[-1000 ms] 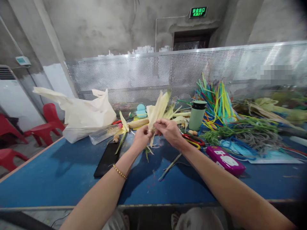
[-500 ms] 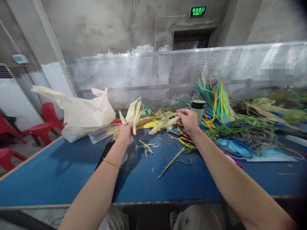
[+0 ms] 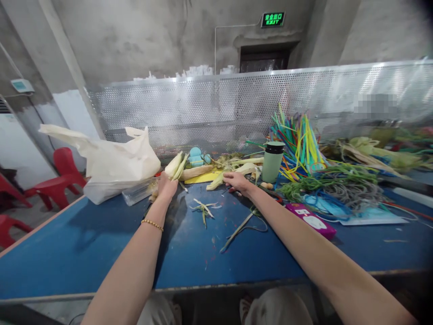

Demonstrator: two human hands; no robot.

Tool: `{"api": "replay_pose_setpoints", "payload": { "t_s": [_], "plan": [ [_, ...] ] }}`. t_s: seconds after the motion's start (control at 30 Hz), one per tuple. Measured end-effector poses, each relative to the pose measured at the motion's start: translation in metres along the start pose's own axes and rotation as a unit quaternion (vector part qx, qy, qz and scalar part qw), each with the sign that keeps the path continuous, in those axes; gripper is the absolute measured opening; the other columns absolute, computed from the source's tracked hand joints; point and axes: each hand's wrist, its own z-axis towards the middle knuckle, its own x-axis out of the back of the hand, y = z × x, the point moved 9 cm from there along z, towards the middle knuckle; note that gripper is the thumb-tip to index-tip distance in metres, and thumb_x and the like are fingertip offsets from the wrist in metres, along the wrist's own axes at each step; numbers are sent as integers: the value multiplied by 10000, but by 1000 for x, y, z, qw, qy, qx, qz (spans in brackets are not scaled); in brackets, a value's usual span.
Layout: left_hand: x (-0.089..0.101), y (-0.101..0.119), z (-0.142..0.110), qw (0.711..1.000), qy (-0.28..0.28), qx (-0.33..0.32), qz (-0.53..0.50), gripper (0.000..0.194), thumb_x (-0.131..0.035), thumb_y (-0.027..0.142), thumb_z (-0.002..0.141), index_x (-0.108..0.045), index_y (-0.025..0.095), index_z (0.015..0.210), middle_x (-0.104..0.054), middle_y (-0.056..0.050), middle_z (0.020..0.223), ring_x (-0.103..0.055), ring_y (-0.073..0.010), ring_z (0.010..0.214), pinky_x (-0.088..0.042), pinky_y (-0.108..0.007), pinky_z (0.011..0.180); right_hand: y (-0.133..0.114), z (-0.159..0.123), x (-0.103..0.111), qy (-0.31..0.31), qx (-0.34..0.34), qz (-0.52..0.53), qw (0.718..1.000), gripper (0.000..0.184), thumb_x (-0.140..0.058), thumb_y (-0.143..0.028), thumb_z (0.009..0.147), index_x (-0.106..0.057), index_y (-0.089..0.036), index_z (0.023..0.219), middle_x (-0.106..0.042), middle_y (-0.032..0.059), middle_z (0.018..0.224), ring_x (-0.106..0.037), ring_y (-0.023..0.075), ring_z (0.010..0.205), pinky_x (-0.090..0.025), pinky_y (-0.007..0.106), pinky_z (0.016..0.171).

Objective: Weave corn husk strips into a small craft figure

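My left hand (image 3: 166, 184) is closed around a bundle of pale green corn husks (image 3: 176, 166), which point up and away from me. Over the blue table, my right hand (image 3: 237, 182) has its fingers drawn together at the edge of a loose corn husk (image 3: 215, 182) and appears to pinch it; the fingertips are partly hidden. More husks lie behind that hand, beside a yellow sheet (image 3: 202, 177). Between my hands, thin husk strips (image 3: 204, 207) lie crossed on the tabletop.
On the left stand a white plastic bag (image 3: 118, 158) and a clear plastic container (image 3: 135, 193). A green tumbler (image 3: 272, 163) stands right of my right hand, before colourful strips (image 3: 301, 144). Further right are tangled cords (image 3: 358, 185) and a purple packet (image 3: 313, 220). A perforated metal panel (image 3: 189, 108) runs behind.
My right hand has moved left and down, from beside the tumbler to the loose husk. My left hand has shifted slightly left with its husks, which now lean closer together.
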Motion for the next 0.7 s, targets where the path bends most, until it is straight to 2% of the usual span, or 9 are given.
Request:
{"api": "replay_pose_setpoints", "payload": {
  "t_s": [0.07,0.13,0.23,0.3,0.4,0.5,0.6,0.67,0.7],
  "plan": [
    [11,14,-8,997,32,-30,65,571,-691,188,755,-509,53,1279,-609,-290,1204,-550,-418,1198,-455,-537,965,-1,-1,1,-8,-2,37,999,359,-679,-171,765,-706,-130,1121,-724,107,997,-629,143,698,-512,190,484],
    [18,30,-19,994,60,-60,70,637,-621,163,798,-422,73,1397,-512,-294,1342,-487,-417,1278,-409,-549,1020,-7,-2,6,-15,3,73,997,340,-653,-159,777,-696,-131,1113,-716,119,1027,-644,155,757,-550,205,527],
    [10,64,-41,983,55,-176,11,487,-585,229,855,-531,83,1317,-519,-263,1322,-493,-377,1268,-396,-512,1057,-18,-5,10,-22,23,120,992,354,-626,-122,769,-687,-157,1117,-708,110,1075,-655,158,846,-571,199,584],
    [-11,85,-58,965,-7,-257,-48,424,-569,338,895,-582,127,1262,-559,-211,1278,-520,-324,1237,-404,-472,1067,-26,-7,7,-36,44,156,986,357,-630,-103,753,-691,-172,1098,-692,104,1151,-655,154,874,-570,193,593],
    [-44,99,-78,943,-105,-303,-89,507,-616,343,871,-539,138,1328,-573,-194,1260,-563,-282,1189,-431,-438,1045,-29,-11,-7,-65,54,184,979,313,-638,-87,736,-706,-149,1035,-693,117,1162,-661,156,857,-567,198,575],
    [-63,96,-83,944,-151,-286,-70,621,-701,236,783,-504,154,1367,-601,-182,1235,-601,-286,1138,-451,-430,1000,-31,-18,-26,-114,51,198,972,292,-649,-81,725,-720,-132,1004,-729,121,1046,-684,174,859,-582,225,604],
    [-61,92,-78,949,-154,-262,-83,439,-606,163,830,-581,153,1268,-671,-157,1117,-626,-273,1071,-463,-397,943,-46,-24,-30,-157,85,218,959,318,-631,-83,728,-734,-145,1023,-742,108,1013,-696,178,900,-589,237,661],
    [-55,86,-69,956,-148,-215,-133,256,-544,178,869,-655,156,1098,-700,-122,972,-643,-250,958,-473,-371,881,-56,-21,-15,-120,119,218,961,325,-607,-65,718,-743,-151,1000,-747,94,997,-695,162,884,-585,227,675],
    [-52,81,-64,958,-146,-177,-173,196,-551,189,863,-668,157,1017,-698,-101,894,-642,-234,883,-480,-348,827,-59,-18,-1,-73,135,215,965,308,-596,-56,712,-745,-152,964,-749,86,983,-694,149,851,-582,221,672]
  ]
}}
